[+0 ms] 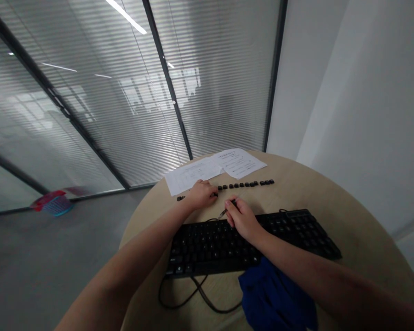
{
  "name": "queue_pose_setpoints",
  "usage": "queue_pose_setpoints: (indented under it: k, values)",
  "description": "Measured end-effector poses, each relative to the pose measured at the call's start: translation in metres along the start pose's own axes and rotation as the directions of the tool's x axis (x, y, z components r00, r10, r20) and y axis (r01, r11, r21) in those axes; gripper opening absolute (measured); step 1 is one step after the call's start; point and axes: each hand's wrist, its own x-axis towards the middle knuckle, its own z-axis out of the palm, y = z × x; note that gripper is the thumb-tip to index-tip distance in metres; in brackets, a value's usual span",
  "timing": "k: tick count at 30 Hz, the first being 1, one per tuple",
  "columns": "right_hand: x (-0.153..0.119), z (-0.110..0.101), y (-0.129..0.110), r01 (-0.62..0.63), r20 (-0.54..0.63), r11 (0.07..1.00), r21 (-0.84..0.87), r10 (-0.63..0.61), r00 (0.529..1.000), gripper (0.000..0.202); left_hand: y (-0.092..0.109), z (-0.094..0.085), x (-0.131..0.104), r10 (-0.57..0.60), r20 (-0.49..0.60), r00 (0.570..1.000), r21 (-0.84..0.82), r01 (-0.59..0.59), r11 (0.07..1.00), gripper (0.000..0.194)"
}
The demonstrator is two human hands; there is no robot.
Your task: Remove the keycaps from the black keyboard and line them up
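A black keyboard [212,248] lies across the round table in front of me. Beyond it runs a row of loose black keycaps [246,185]. My left hand [202,194] reaches over to the left part of that row, its fingers curled down and closed on a black keycap [215,194] at the fingertips. My right hand [240,216] is closed around a slim tool with a dark handle and a thin metal end [222,213], held just above the keyboard's far edge. The tool's exact kind is unclear.
Printed paper sheets [239,163] lie at the table's [300,184] far side. A black cable [207,303] loops in front of the keyboard, beside blue cloth [276,294]. A red and blue basket [57,204] stands on the floor at left. Glass panels with blinds rise behind.
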Motion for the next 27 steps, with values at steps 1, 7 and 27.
queue_pose_setpoints:
  k: [1,7,27]
  values:
    - [0.000,0.000,0.000,-0.002,0.006,1.000,0.002,0.002,1.000,0.047,0.000,-0.001,0.000,-0.004,0.008,1.000,0.011,0.004,1.000,0.016]
    - [-0.001,0.000,0.001,0.002,0.000,1.000,-0.022,-0.002,1.000,0.047,-0.005,-0.001,-0.002,0.022,-0.019,1.000,0.020,-0.022,1.000,0.015]
    - [-0.003,-0.001,-0.002,-0.004,-0.025,0.999,0.048,0.005,1.000,0.043,-0.016,-0.020,-0.010,-0.357,-0.168,0.919,-0.580,0.201,0.789,0.021]
